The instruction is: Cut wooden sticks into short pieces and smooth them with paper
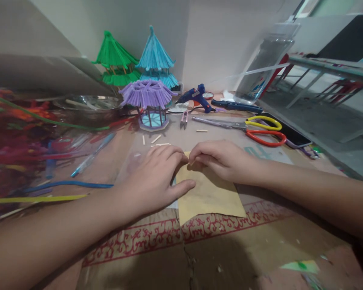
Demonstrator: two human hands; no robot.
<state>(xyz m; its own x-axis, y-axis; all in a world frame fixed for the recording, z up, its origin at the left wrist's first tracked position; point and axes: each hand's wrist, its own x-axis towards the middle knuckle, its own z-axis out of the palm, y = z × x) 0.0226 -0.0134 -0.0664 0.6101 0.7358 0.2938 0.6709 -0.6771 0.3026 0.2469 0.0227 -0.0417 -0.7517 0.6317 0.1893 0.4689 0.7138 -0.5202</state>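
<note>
The left hand (157, 177) lies palm down over the left edge of the yellow paper (211, 197), its grip wide: the thumb stretches out across the sheet, apart from the fingers, which reach forward past its upper left corner. The right hand (223, 161) is over the upper part of the paper, its grip narrow, with thumb and forefinger drawn together beside the left forefinger. Whether anything small is pinched between them, I cannot tell.

The paper lies in front of the person, partly over a pale sheet, on cardboard (217, 262) with a red scroll border, which covers part of the desk (335, 262). Just beyond the left hand are a few short sticks (156, 139). Farther back stands a purple model (149, 104) with posts and a light blue floor; behind it are a blue model (156, 56) and a green model (113, 56), both with pointed roofs.

Right of the purple model lie small snips (184, 120) and, behind them, a blue glue gun (198, 98). Scissors (241, 127) with one yellow and one red handle lie beyond the right hand, near a phone (293, 135). On the left are a metal bowl (89, 104), a pen (92, 156) and a blurred heap of mostly red strands (15, 153).
</note>
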